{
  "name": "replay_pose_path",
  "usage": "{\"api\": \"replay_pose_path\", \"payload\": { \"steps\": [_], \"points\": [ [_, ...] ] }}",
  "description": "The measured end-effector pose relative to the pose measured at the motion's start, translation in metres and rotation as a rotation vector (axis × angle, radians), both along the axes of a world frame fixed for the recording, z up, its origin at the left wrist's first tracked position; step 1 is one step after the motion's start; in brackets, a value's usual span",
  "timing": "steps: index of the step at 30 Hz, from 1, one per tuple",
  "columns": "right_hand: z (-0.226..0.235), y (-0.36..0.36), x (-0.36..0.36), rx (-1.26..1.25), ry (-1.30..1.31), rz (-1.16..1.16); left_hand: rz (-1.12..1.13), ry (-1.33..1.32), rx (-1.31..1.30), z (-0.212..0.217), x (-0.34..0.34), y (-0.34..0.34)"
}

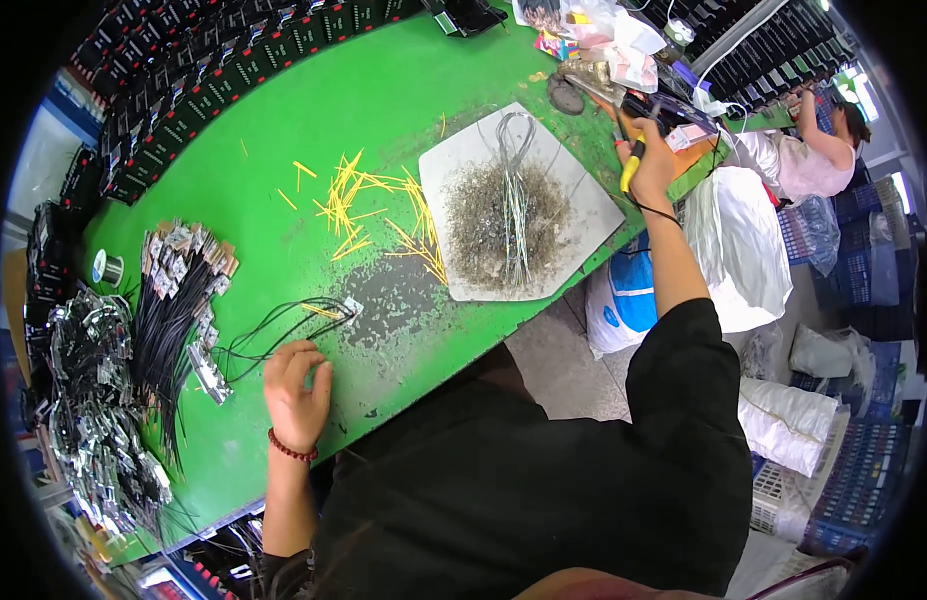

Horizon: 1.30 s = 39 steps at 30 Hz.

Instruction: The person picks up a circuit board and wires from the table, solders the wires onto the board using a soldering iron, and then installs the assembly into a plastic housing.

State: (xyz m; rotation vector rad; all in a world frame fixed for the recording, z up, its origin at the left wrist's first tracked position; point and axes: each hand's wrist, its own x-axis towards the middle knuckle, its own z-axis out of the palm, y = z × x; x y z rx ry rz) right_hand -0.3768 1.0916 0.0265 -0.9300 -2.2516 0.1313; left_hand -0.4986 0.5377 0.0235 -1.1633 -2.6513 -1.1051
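By the counter's [314, 110] near edge, the left hand [298, 392] is resting loosely curled, its grip unclear; the black cable [329, 302] is lying just beyond, stretching left to right. Rightward, the farther right hand [654, 168] is holding a yellow-handled tool [632, 168].

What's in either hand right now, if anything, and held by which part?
The right hand holds a yellow-handled tool by its handle. The left hand is near black wires; whether it grips any cannot be told.

Thin yellow strips [342, 200] lie left of a grey pentagonal board [589, 220]. Looped black cables [284, 318] lie nearer, right of bundled black cables [169, 330].
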Motion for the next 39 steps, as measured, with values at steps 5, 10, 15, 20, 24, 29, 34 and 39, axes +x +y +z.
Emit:
{"api": "replay_pose_path", "payload": {
  "steps": [5,10,15,20,24,29,34,39],
  "points": [
    [0.03,-0.105,0.016,-0.295,0.583,0.409,-0.05,-0.078,0.178,0.015,0.007,0.017],
    [0.02,-0.279,0.01,-0.223,0.352,1.013,-0.173,-0.725,0.526,0.039,0.031,0.061],
    [0.013,-0.35,-0.01,-0.629,0.542,1.12,-0.16,-0.809,0.769,0.057,0.041,0.051],
    [0.002,-0.352,-0.008,-0.542,0.16,1.359,-0.343,-0.185,0.486,0.05,0.051,0.024],
    [-0.006,-0.344,-0.009,-0.436,0.239,1.245,-0.226,-0.335,0.477,0.037,0.053,0.006],
    [-0.014,-0.323,-0.037,-1.121,0.492,1.021,-0.119,0.051,0.158,0.012,0.022,0.0],
    [-0.037,-0.329,-0.071,-1.102,0.313,1.148,-0.074,0.194,-0.018,-0.015,-0.001,0.025],
    [-0.052,-0.333,-0.078,-1.175,0.334,1.16,-0.079,0.227,-0.09,-0.03,-0.01,0.03]
  ]
}}
